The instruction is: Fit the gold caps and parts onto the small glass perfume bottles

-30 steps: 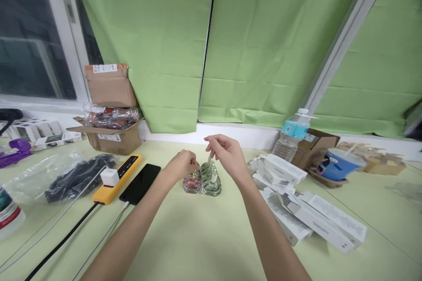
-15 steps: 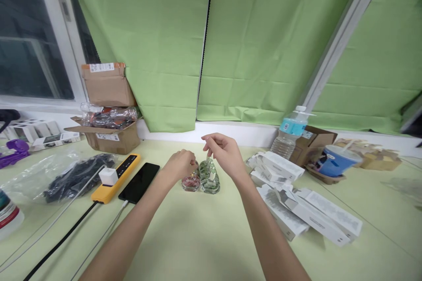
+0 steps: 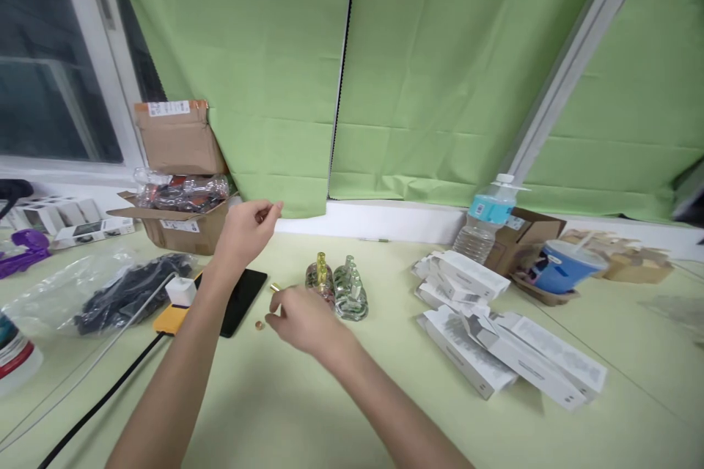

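Several small glass bottles stand in two rows: clear, greenish ones (image 3: 350, 293) and reddish ones with gold tops (image 3: 321, 269), the latter partly behind my right hand (image 3: 305, 319). That hand reaches left across the table, its thumb and forefinger curled with a gap between them. A small gold cylinder (image 3: 275, 288) shows just beyond its fingertips. A small round copper-coloured piece (image 3: 259, 325) is just left of its thumb. My left hand (image 3: 250, 233) is raised over the black phone (image 3: 246, 300), fingers closed with thumb and forefinger close together; anything in them is hidden.
At left are a yellow power strip (image 3: 169, 321) with a white plug, a bagged dark item (image 3: 135, 293) and an open cardboard box (image 3: 187, 233). White boxes (image 3: 511, 352), a water bottle (image 3: 484, 223) and a blue cup (image 3: 566, 267) are on the right. A thin stick (image 3: 374, 239) lies by the wall.
My left hand moved up and left, away from the bottles. My right hand came off the greenish bottles, down and left. The gold cylinder and copper-coloured piece now show.
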Demonstrator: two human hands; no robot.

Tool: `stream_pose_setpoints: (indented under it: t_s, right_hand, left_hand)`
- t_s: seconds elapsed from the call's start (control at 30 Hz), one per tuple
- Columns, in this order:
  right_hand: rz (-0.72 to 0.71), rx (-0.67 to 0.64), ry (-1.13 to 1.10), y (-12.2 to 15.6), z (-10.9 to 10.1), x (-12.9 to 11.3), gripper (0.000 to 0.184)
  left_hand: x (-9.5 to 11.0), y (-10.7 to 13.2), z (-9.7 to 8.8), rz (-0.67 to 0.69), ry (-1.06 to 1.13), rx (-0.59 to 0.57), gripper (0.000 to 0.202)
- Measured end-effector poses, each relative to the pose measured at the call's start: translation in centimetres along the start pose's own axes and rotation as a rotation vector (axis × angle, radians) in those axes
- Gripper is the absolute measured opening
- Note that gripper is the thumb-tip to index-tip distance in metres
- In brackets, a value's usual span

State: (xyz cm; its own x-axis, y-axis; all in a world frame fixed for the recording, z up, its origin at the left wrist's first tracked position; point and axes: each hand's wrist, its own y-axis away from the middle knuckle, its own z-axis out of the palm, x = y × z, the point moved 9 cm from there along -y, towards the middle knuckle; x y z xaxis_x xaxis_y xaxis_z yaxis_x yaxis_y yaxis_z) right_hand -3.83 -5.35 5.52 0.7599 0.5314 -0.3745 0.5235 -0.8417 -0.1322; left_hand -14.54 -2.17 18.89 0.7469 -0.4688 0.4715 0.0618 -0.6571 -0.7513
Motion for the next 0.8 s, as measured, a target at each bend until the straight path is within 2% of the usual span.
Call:
stream_pose_setpoints:
  t_s: [0.07,0.17,0.33,0.5,0.63,0.73,0.8]
  right_hand:
    - [-0.028,-0.005,0.138,-0.6,3.0,-1.4,0.024]
    - [-0.06,-0.041,0.229,-1.2,6.6,-2.1,0.027]
    - [-0.089,-0.111,0.252,-1.7,9.0,-1.3,0.021]
    - [-0.074,-0.094,0.17,-1.7,8.6,-0.7,0.02]
    - [-0.05,-0.093,-0.003,-1.8,7.5,0.2,0.018]
    - [-0.043,-0.061,-0.095,-1.8,5.5,0.7,0.018]
    - [-0.089,-0.035,-0.134,-1.6,3.6,0.4,0.016]
  left_hand:
    - [0.1,0.0,-1.2,-0.005,0.007,0.039,0.042]
    - [0.4,0.1,-1.7,-0.006,0.019,0.058,0.044]
    - [0.9,0.0,-1.6,0.014,0.024,0.052,0.043]
    - [1.2,0.1,-1.3,0.022,0.004,0.032,0.042]
    - [1.5,0.2,-1.0,0.026,-0.001,0.003,0.041]
    - [1.9,0.2,-0.8,0.035,-0.007,-0.014,0.041]
    - [2.2,0.2,-0.6,0.047,-0.01,-0.031,0.041]
